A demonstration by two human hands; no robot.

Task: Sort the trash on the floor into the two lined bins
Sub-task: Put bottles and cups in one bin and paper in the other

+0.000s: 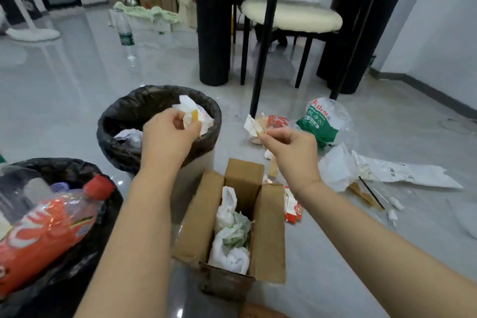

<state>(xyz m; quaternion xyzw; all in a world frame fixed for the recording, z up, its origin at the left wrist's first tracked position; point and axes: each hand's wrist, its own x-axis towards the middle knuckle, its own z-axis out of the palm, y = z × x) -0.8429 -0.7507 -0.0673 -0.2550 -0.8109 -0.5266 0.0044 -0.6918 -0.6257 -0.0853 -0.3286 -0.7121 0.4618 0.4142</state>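
A crumpled wrapper [192,116] is pinched by the left hand [169,134] over the far bin's rim [206,100]; a paper scrap [251,125] is pinched in the right hand [291,152] fingertips.

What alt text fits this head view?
Left hand holds crumpled paper over the far bin; right hand pinches a wrapper. A near bin holds bottles, a box holds plastic bags, and trash litters the floor.

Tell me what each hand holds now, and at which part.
Left hand pinches a crumpled white wrapper at its lower edge; right hand pinches a small paper scrap at its lower corner.
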